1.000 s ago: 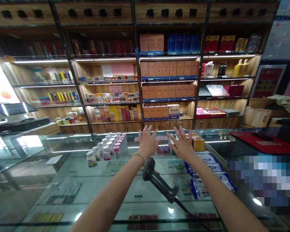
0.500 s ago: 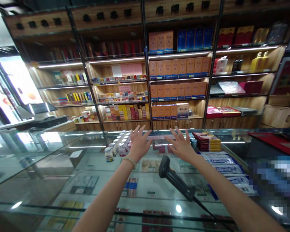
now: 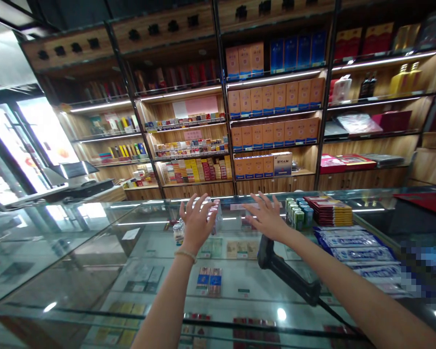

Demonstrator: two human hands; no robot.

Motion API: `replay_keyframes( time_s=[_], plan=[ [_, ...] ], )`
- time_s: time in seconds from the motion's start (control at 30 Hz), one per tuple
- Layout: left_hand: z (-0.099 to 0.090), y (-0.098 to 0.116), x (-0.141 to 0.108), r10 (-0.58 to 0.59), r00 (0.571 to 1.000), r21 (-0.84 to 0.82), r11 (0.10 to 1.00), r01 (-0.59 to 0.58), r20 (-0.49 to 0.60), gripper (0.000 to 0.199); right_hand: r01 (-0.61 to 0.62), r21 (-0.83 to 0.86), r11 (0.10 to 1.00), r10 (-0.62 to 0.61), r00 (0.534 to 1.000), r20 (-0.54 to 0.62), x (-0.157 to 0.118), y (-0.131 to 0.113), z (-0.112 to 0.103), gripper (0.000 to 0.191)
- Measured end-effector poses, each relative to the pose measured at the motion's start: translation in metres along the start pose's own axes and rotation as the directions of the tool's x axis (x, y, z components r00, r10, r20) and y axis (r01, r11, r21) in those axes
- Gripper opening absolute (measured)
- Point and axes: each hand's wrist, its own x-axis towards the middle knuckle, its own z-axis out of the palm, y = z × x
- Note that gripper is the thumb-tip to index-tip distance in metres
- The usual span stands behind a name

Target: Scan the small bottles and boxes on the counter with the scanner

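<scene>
My left hand [image 3: 196,220] is over the glass counter [image 3: 160,286], fingers spread and holding nothing, in front of small lidded jars [image 3: 178,233] that it partly hides. Also spread and holding nothing, my right hand [image 3: 267,216] hovers over the counter just above the head of a black handheld scanner [image 3: 290,274], whose cord runs toward the lower right. To the right of that hand are green and blue cans [image 3: 297,215], a stack of red and yellow packets [image 3: 330,212] and blue and white packs [image 3: 361,247].
Wall shelves [image 3: 272,182] hold orange boxes [image 3: 268,101], blue boxes [image 3: 290,53] and small packs. A monitor [image 3: 76,169] stands at the left. Inside the counter are flat packs [image 3: 210,281]. A red surface [image 3: 425,206] lies at the right.
The view has shifted, so most of the scene sits further right. My left hand has moved left relative to the counter and now covers more of the jars. The cans show more fully.
</scene>
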Motion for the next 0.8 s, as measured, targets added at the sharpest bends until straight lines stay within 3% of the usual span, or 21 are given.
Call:
replay_keyframes(
  time_s=[0.3,0.53,0.8],
  plan=[
    [-0.002,-0.019,-0.008,-0.107,0.994,0.018,0.994,0.107,0.005,0.026,0.035,0.035,0.999,-0.038,0.997,0.07,0.015,-0.023,0.011,0.042],
    [0.004,-0.032,-0.017,-0.121,0.986,0.1,0.989,0.111,0.11,0.025,0.12,-0.006,0.993,-0.119,0.989,0.092,0.039,-0.056,0.019,0.043],
    [0.016,-0.037,-0.026,-0.105,0.969,0.173,0.983,0.067,0.221,0.04,0.175,-0.002,0.985,-0.173,0.972,0.161,0.049,-0.077,0.042,0.05]
  ],
)
